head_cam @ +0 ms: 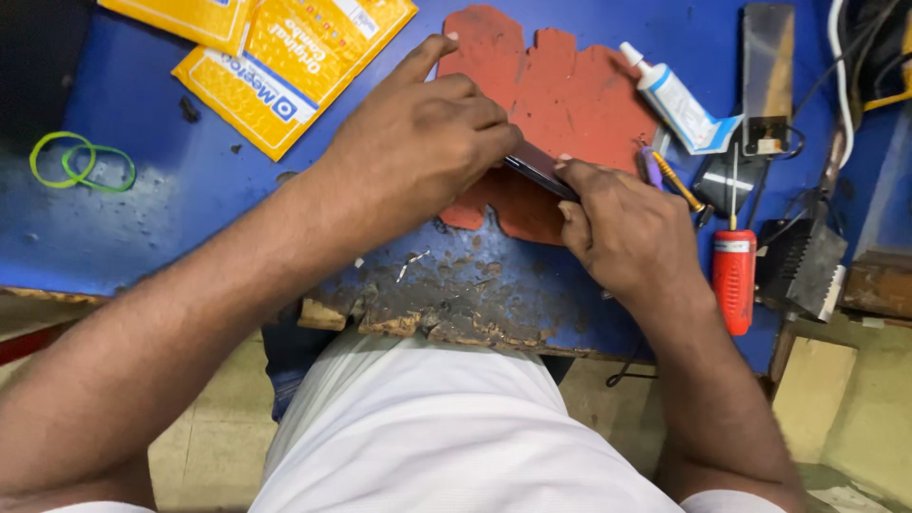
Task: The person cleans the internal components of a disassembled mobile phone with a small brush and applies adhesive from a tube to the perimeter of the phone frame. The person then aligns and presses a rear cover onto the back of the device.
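- White-shirted lap (427, 437) fills the foreground, with the chipped front edge of the blue worktop (190, 180) just beyond it.
- Far left on the worktop lie two green rubber bands (81, 161), well apart from the hands; yellow packets (285, 57) sit at the top, just beside the left wrist.
- Left hand (418, 142) rests on the red mat (560, 95), its fingers pinched on one end of a thin dark flat part (540, 171), forefinger raised clear.
- Right hand (627, 228) grips the other end, fingers curled tight; whether a tool hides in the palm cannot be told.
- The part is held tilted just above the mat, between both hands at the worktop's middle.
- Judged from the grip, steady work here calls for both wrists braced on the worktop, light even pressure, and the part kept over the mat so anything loosened lands there.
- Right of the hands lie a white glue tube (679, 100), a small purple-handled driver (665, 171) and a red-handled screwdriver (733, 275), all near.
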